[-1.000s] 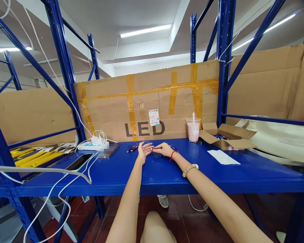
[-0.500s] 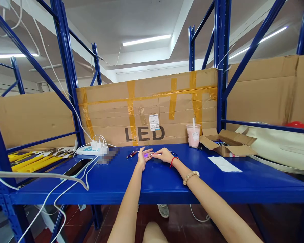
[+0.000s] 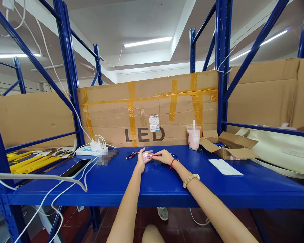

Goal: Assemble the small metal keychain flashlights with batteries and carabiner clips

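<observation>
My right hand [image 3: 164,157] is closed round a small pen-shaped light [image 3: 155,155] and points it at my left hand [image 3: 143,157]. My left hand rests on the blue shelf [image 3: 152,182] with its palm up and fingers spread; a pale glow falls on the palm. Two more pen-like items [image 3: 131,155] lie just left of my left hand. A red string and a bead bracelet [image 3: 191,180] sit on my right wrist.
A white power strip [image 3: 91,149] with chargers, cables and a phone [image 3: 76,167] lie to the left. A pink drink cup [image 3: 193,136], an open cardboard box [image 3: 228,145] and a white paper [image 3: 225,166] sit to the right. A taped cardboard wall marked LED [image 3: 147,111] stands behind.
The light on my left palm went from none to violet to a pale whitish glow. Both hands stay in the same place; the camera tilted up slightly.
</observation>
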`<control>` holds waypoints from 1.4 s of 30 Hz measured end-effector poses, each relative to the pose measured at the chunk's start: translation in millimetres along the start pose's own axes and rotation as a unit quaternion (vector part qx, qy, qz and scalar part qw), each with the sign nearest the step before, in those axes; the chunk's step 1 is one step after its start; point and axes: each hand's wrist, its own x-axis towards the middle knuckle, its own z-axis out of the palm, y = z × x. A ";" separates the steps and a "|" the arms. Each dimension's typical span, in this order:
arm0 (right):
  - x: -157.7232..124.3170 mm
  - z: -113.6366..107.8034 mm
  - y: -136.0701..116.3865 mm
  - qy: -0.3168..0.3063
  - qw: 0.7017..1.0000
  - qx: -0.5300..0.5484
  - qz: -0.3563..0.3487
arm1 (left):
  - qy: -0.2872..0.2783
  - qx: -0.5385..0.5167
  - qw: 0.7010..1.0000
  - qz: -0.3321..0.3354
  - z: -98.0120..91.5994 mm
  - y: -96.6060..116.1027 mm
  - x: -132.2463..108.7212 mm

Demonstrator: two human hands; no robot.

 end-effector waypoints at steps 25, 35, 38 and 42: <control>-2.6 -4.3 -7.4 0.001 0.999 -0.020 0.032 | -0.010 0.020 1.000 0.002 -0.6 -0.8 0.3; -4.6 -6.6 -12.8 0.007 0.998 -0.030 0.048 | -0.003 0.019 1.000 0.010 -0.8 -2.9 1.6; -4.3 -6.9 -12.9 0.007 0.999 -0.026 0.044 | 0.003 0.018 1.000 0.001 0.8 -0.9 -0.3; -3.8 -7.2 -11.8 0.007 0.999 -0.030 0.041 | 0.001 0.024 1.000 0.000 2.3 0.5 -1.8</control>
